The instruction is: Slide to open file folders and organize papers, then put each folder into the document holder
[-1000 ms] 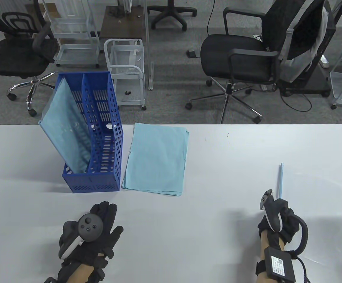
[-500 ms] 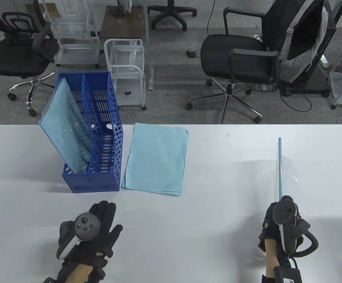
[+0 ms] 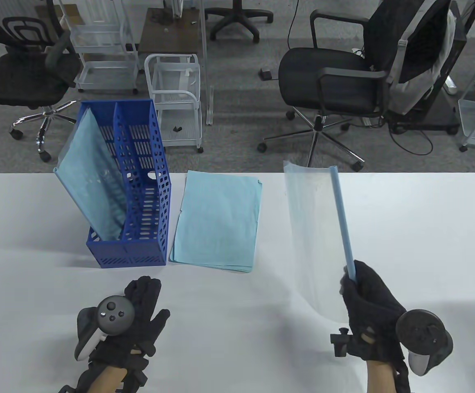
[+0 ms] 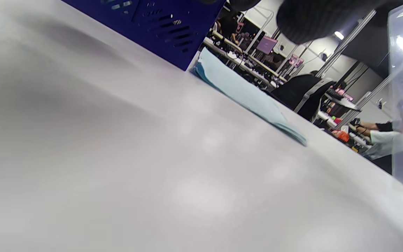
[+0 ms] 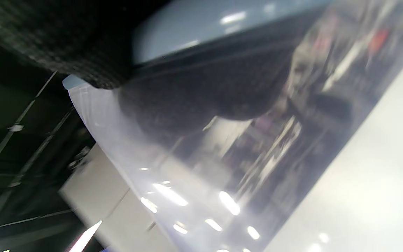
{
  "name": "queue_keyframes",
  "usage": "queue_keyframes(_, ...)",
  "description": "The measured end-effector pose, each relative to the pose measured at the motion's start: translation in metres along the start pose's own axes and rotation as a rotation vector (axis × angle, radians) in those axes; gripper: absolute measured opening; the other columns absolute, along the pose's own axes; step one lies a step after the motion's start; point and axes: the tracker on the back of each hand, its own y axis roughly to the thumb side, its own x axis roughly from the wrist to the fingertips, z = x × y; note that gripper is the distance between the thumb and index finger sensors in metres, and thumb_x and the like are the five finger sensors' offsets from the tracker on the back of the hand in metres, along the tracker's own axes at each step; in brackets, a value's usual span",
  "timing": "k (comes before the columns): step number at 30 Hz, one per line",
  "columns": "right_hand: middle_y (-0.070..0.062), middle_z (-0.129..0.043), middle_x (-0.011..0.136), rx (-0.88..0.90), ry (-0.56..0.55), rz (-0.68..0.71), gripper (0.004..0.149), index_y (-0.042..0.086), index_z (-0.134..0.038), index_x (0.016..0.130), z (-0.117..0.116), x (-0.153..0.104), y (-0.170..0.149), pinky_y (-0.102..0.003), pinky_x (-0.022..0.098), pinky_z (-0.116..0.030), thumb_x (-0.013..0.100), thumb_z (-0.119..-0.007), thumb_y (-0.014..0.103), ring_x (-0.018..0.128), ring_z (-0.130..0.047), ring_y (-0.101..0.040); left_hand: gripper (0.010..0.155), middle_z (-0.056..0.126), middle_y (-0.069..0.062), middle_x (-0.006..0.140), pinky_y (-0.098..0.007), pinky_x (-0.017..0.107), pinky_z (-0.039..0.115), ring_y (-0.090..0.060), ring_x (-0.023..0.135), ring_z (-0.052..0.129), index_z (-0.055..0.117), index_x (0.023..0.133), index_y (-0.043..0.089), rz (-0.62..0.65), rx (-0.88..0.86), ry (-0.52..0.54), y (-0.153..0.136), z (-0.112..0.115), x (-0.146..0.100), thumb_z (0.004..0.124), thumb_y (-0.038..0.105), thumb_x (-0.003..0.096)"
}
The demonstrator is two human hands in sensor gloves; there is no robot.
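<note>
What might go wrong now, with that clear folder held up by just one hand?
The right hand grips the clear folder only at the lower end of its blue spine bar, so the floppy sheet may sag or twist. The bar might slide off early. Swinging it left may scatter the blue papers beside the document holder.

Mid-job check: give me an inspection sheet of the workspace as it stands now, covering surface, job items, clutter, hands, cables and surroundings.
Surface: white table, no marks that matter.
Job's things: blue document holder upright at left, one folder leaning in its left slot; stack of light blue papers flat beside it; clear folder with blue slide bar held up at right.
Clutter: nothing seen.
Hands: left hand rests flat on the table, holding nothing; right hand grips the slide bar's lower end.
Cables: glove wiring at the wrists; cable on the floor.
Surroundings: office chairs, white carts.
</note>
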Motion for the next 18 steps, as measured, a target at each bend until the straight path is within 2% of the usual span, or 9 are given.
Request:
queue_keyframes(3, 0.005, -0.096, 0.066, 0.058, 0.162, 0.010, 0.050, 0.027, -0.082, 0.085, -0.020, 0.002, -0.001, -0.027, 0.029, -0.097, 0.039, -0.087, 0.044, 0.041, -0.104, -0.013, 0.076, 0.038, 0.008, 0.125, -0.047, 0.085, 0.041, -0.024, 0.120, 0.037, 0.042, 0.115, 0.039, 0.037, -0.039, 0.052, 0.000, -0.005, -0.003, 0.076, 0.055, 0.0490)
queue_keyframes(7, 0.005, -0.097, 0.065, 0.069, 0.315, 0.045, 0.049, 0.027, -0.083, 0.085, -0.042, 0.004, 0.004, -0.027, 0.028, -0.097, 0.038, -0.087, 0.044, 0.040, -0.104, -0.013, 0.076, 0.038, 0.009, 0.125, -0.047, 0.085, 0.040, -0.024, 0.120, 0.037, 0.042, 0.115, 0.039, 0.103, -0.102, 0.131, 0.002, -0.013, -0.008, 0.076, 0.055, 0.0486)
queue_keyframes(10, 0.003, -0.097, 0.065, 0.107, 0.454, 0.062, 0.049, 0.026, -0.084, 0.085, -0.060, 0.001, 0.008, -0.028, 0.028, -0.096, 0.038, -0.088, 0.042, 0.039, -0.104, -0.014, 0.076, 0.038, 0.009, 0.125, -0.047, 0.085, 0.040, -0.023, 0.120, 0.037, 0.042, 0.115, 0.039, 0.174, -0.174, 0.237, 0.004, -0.023, -0.017, 0.077, 0.054, 0.0483)
queue_keyframes(16, 0.003, -0.098, 0.064, 0.020, 0.608, 0.088, 0.049, 0.025, -0.085, 0.084, -0.096, -0.008, 0.018, -0.028, 0.027, -0.096, 0.038, -0.089, 0.042, 0.038, -0.104, -0.015, 0.077, 0.039, 0.009, 0.125, -0.048, 0.086, 0.039, -0.022, 0.120, 0.037, 0.043, 0.114, 0.039, 0.306, -0.243, 0.452, 0.011, -0.044, -0.040, 0.078, 0.055, 0.0473)
queue_keyframes(18, 0.002, -0.099, 0.064, 0.004, 0.672, 0.091, 0.049, 0.025, -0.086, 0.083, -0.109, -0.013, 0.021, -0.029, 0.027, -0.096, 0.038, -0.089, 0.042, 0.038, -0.104, -0.015, 0.078, 0.040, 0.008, 0.125, -0.047, 0.086, 0.040, -0.023, 0.120, 0.039, 0.044, 0.114, 0.038, 0.337, -0.237, 0.556, 0.019, -0.048, -0.053, 0.079, 0.055, 0.0469)
